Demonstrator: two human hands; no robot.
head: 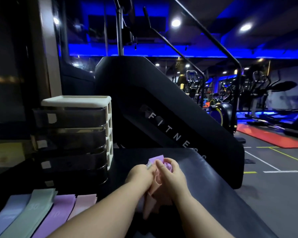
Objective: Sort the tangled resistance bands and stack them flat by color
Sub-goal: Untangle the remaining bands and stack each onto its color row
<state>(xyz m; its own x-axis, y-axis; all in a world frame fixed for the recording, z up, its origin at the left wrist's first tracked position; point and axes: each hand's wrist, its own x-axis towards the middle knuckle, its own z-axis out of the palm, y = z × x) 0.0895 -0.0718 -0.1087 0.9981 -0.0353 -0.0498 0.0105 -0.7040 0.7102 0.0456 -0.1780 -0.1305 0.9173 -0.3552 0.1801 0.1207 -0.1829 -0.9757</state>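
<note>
Left hand and right hand clutch the bunched bands, long axis seemingly pointing away

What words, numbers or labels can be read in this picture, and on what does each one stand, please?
"FITNES": on the black machine panel; the end is cut off by the bench, and the logo before it is blurred.
"30": on the green band.
"10": on the purple band.
Print on the blue band: too blurred to read.
White tags on the drawer unit: nothing legible.
</note>
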